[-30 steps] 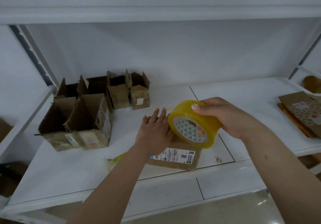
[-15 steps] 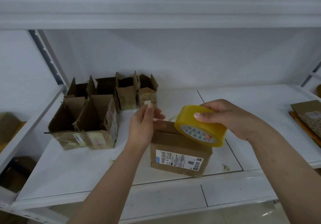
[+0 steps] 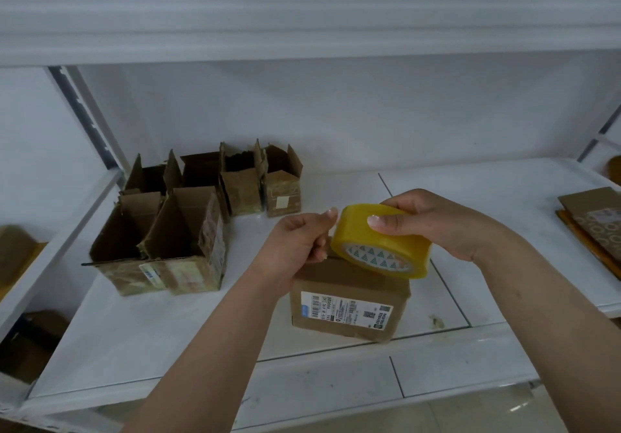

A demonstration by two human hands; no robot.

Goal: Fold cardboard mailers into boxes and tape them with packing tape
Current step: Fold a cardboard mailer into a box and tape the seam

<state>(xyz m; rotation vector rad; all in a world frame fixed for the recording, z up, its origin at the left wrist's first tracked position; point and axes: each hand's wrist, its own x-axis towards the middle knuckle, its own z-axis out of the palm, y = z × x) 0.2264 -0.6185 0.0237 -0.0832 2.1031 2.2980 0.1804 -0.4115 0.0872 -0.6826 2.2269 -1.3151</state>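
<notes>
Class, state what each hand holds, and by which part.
Right hand grips the tape roll across its outer rim. Left hand is curled beside it; its hold cannot be told.

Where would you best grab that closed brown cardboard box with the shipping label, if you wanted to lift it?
Probably by its two short ends, coming down from above. The closed brown cardboard box sits flat on the white shelf, its labelled face toward the camera, so the ends are free. The yellow roll of packing tape in the right hand hovers above its top, so that would need moving aside first.
</notes>
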